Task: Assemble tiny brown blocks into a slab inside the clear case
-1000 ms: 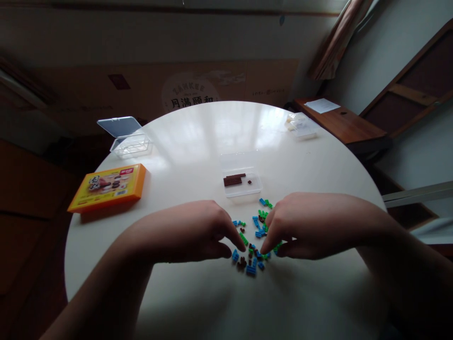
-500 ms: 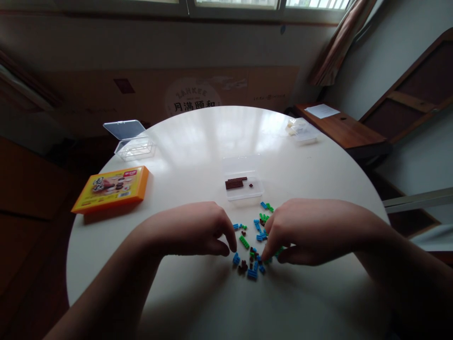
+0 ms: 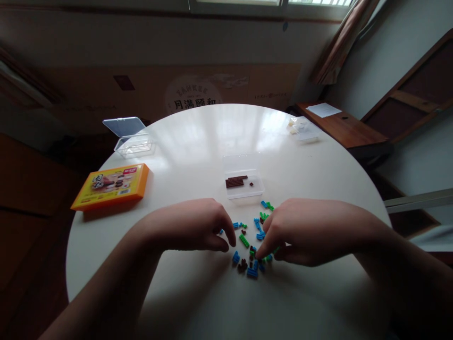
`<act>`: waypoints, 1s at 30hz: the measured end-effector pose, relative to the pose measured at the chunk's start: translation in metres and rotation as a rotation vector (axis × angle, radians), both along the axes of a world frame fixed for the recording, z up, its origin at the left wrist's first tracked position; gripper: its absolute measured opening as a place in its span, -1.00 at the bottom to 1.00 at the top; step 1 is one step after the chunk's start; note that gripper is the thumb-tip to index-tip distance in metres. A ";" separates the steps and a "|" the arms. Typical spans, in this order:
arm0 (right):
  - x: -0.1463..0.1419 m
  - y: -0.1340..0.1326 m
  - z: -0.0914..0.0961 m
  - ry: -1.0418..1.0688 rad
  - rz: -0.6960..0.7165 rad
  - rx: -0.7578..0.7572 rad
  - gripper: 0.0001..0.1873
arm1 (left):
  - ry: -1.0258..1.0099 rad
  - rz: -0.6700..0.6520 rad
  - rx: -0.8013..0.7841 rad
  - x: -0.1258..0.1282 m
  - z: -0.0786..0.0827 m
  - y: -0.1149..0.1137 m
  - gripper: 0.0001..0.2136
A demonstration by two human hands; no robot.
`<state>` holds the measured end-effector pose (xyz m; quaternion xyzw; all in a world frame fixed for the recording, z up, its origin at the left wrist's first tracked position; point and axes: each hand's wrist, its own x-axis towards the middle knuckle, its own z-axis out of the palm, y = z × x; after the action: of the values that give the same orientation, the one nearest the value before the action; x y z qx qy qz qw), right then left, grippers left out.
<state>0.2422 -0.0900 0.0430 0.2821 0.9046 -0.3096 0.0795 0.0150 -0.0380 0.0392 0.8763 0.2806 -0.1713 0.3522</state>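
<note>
Small building bricks in blue, green and brown lie scattered on the white table between my hands. My left hand (image 3: pixel 208 226) hovers at the left of the pile, thumb and forefinger apart with nothing between them; its other fingers are hidden. Close to those fingertips are a blue brick (image 3: pixel 236 257) and a long green brick (image 3: pixel 244 241). My right hand (image 3: pixel 297 231) reaches over the pile's right side, forefinger stretched down among the bricks and thumb apart from it. Some bricks are covered by this hand. Nearest me are brown bricks (image 3: pixel 242 265) and a blue brick (image 3: pixel 252 273).
Beyond the pile, an open clear box (image 3: pixel 253 191) holds rows of brown bricks (image 3: pixel 235 181) and one loose piece. An orange-yellow box (image 3: pixel 113 186) and an open clear case (image 3: pixel 134 147) stand on the left. Another clear container (image 3: pixel 306 132) sits at the back right of the round table (image 3: pixel 191 302).
My right forefinger has shifted slightly left and toward me among the bricks. My left hand has lifted a little, its fingertips slightly farther from the blue brick.
</note>
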 end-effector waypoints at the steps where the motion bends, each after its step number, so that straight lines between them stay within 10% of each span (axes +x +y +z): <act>1: 0.000 -0.001 -0.001 0.006 0.003 0.005 -0.58 | 0.003 0.001 0.000 0.000 0.000 0.000 -0.75; 30: 0.002 0.000 -0.005 -0.027 -0.018 -0.011 -0.60 | -0.005 -0.052 0.254 0.015 -0.016 -0.027 -0.74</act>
<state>0.2444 -0.0901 0.0382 0.2942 0.8991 -0.3112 0.0906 0.0296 -0.0648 0.0227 0.9211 0.2765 -0.1414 0.2346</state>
